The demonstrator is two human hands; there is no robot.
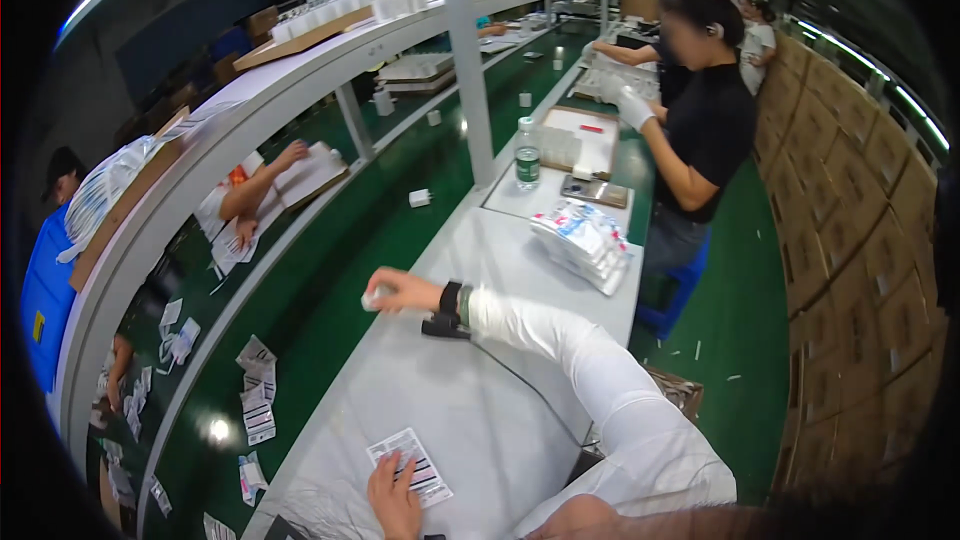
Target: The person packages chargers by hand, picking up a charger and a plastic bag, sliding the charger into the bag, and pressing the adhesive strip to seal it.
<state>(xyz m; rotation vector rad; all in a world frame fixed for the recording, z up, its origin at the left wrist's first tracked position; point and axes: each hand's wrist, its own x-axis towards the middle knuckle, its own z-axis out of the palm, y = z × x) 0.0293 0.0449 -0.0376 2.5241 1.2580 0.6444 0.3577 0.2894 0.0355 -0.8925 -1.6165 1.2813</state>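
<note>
- white block (371,298), clamped in your right grip (404,292) at the edge of the desk (430,400), beside the green belt (335,280)
- your left grip (395,502) lies on a printed packet (429,481), fingers apart
- farther along, a shallow tray (598,152) holds pale pieces (559,147) and a red item (592,128)
- on the shelf (300,87), a cardboard tray (300,43) carries upright white pieces (322,15)

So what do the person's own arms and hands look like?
Both hands are bare, no gloves. Above the right hand is a black wristband, then a long, wrinkly white sleeve. Beyond the left hand, the arm is mostly out of view.
</note>
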